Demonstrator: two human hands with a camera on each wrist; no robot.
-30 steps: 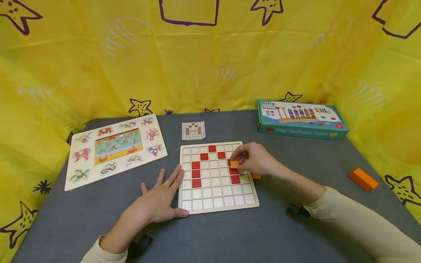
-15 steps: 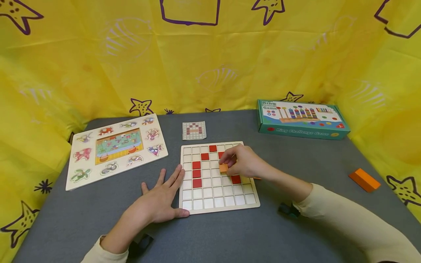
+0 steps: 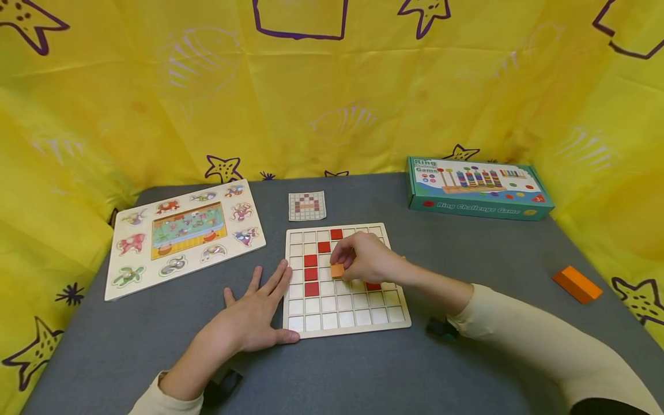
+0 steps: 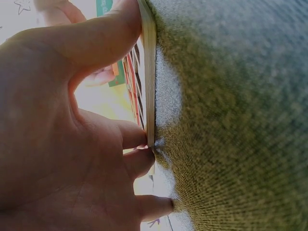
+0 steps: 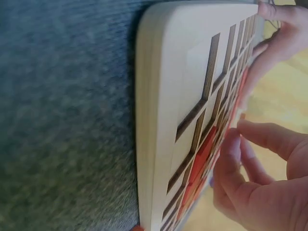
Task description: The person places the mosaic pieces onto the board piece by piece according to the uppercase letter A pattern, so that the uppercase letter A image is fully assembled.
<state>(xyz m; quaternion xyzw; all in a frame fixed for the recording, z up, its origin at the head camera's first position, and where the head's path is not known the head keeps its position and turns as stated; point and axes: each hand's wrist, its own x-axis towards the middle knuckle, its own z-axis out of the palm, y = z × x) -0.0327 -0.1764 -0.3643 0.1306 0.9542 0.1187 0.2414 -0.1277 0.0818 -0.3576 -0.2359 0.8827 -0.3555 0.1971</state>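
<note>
On the dark grey table lies a wooden grid board (image 3: 353, 332) with square cells. Several red tiles (image 3: 311, 275) sit in its cells, and others are partly hidden beneath my right hand (image 3: 369, 258). That hand pinches a small orange tile (image 3: 337, 271) between thumb and fingers, over the middle of the grid. My left hand (image 3: 254, 320) lies with spread fingers against the board's left edge, its thumb at the near left corner. In the left wrist view the fingertips touch the board's side (image 4: 150, 86). Behind the board lies a small pattern card (image 3: 307, 206) printed with a coloured grid.
A sea-animal peg puzzle (image 3: 189, 230) lies at the left. At the back right stands a green Ring Challenge Game box (image 3: 479, 190). Farther right is an orange block (image 3: 577, 284). A yellow patterned curtain (image 3: 332, 86) surrounds the table.
My right hand has moved left across the board with the orange tile, from the right-hand red tiles to the middle columns. The left hand stays in place.
</note>
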